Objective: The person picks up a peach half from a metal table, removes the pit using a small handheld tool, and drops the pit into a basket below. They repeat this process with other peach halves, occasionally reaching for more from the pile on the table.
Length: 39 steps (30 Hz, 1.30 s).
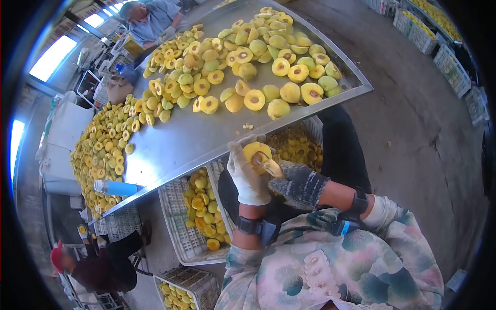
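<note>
My left hand (247, 175), in a white glove, is closed around a halved yellow peach (254, 149) with its cut face up. In a dark grey knit glove, my right hand (298, 186) grips a small pitting tool (273, 168) by its pale handle. The tool's metal tip reaches the middle of the cut face. Both hands are over my lap, just off the near edge of the metal table (181, 155). Below them, a crate (315, 129) holds yellow peach pieces, partly hidden by my hands.
Many peach halves (248, 57) cover the table. A blue bottle (116, 188) lies near its left edge. A crate of peach halves (173, 222) stands left of my legs. One person (155, 20) works across the table, another (103, 263) sits lower left. Stacked crates (452, 67) line the right.
</note>
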Available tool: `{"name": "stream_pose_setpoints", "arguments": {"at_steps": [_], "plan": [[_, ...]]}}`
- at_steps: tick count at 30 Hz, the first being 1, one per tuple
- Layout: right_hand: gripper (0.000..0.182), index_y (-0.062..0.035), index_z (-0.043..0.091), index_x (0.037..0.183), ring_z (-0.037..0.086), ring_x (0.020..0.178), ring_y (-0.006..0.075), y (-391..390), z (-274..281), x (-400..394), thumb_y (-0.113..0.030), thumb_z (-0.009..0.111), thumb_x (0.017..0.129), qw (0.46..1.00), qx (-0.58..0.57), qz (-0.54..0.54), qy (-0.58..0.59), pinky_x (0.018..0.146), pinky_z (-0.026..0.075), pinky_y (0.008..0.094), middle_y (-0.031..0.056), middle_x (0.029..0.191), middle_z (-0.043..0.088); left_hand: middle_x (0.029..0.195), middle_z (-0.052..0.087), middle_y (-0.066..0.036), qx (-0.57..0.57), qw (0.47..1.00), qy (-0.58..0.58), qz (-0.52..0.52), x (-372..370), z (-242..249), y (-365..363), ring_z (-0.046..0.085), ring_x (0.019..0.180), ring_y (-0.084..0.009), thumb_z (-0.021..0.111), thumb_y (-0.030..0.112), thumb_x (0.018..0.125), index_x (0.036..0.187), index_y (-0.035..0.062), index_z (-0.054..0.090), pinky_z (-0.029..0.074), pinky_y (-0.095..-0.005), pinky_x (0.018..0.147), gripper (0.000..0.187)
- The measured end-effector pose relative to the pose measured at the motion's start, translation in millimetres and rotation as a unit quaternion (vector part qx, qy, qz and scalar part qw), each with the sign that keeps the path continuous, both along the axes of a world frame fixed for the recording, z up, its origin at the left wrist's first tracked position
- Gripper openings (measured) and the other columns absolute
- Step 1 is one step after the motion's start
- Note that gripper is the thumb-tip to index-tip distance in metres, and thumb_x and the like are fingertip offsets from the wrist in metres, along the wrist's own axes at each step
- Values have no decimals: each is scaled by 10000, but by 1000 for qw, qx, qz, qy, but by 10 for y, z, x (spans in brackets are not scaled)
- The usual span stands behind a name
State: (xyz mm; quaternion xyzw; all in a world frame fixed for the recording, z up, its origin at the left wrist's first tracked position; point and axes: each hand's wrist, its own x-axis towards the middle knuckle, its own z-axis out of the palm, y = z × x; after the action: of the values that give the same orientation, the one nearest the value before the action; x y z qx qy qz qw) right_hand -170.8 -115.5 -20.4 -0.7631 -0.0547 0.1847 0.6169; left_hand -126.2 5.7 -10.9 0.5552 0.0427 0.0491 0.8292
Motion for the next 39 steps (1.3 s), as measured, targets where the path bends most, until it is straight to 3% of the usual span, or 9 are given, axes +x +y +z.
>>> {"name": "stream_pose_setpoints", "arguments": {"at_steps": [12,17,21,25,29,31,33,36,39], "plan": [[272,-27,563,1027,614,783,325,68,-473,-12,-198,619,823,981,56,6,-186,675,479,372,175,854,626,859,648,-172,40,999,28,8,-112,-43,-37,615,600,-211,511,333,931,948,-46,587,513,-294,526,387],[238,-70,567,1084,553,651,104,-208,-30,-49,-208,578,891,947,124,138,263,540,444,275,48,803,599,843,652,-162,48,990,85,-98,-72,-117,94,611,610,-194,546,288,913,942,-42,594,505,-282,524,335],[196,-89,575,1065,570,638,112,-290,-335,-139,-204,566,908,851,363,147,349,513,447,263,38,816,610,824,646,-158,128,965,103,-205,-46,-133,121,604,635,-191,538,306,913,910,-39,601,496,-273,533,351],[203,-66,568,1062,588,626,110,-113,-558,-337,-197,566,906,701,521,28,486,505,468,227,24,816,612,893,609,-175,-310,917,42,-249,-65,-452,17,614,637,-231,429,397,949,966,-5,565,489,-288,527,425],[278,-29,550,1129,620,700,125,-213,-636,-297,-199,559,909,609,686,99,385,587,519,247,60,868,630,963,587,-123,-19,997,9,-72,-26,-533,180,612,691,-257,462,382,934,984,67,552,474,-294,457,332],[272,-34,558,1106,615,690,128,-318,-802,-291,-209,575,898,637,638,13,434,571,522,260,60,854,626,911,609,-116,-28,995,91,-42,-103,-333,455,621,669,-244,465,355,935,968,49,547,479,-289,465,318],[251,-49,572,1058,584,600,123,-345,-890,-207,-230,594,886,851,395,-50,342,501,501,259,28,790,600,891,628,-129,181,983,-18,8,-155,-372,780,626,652,-212,447,325,944,934,36,560,456,-246,434,311],[203,-74,585,1001,527,500,123,-530,-1086,-120,-240,592,884,811,412,-67,409,407,420,268,15,709,569,841,663,-106,225,969,103,-10,-191,-218,1460,639,724,-171,536,141,902,948,-19,631,498,-252,634,192],[187,-84,583,962,502,473,128,-476,-1188,-103,-250,599,878,803,401,-76,434,384,380,271,9,664,547,1182,542,-200,764,634,102,62,66,-116,1965,562,1031,-351,689,298,767,1116,59,590,464,-417,863,434]]}}
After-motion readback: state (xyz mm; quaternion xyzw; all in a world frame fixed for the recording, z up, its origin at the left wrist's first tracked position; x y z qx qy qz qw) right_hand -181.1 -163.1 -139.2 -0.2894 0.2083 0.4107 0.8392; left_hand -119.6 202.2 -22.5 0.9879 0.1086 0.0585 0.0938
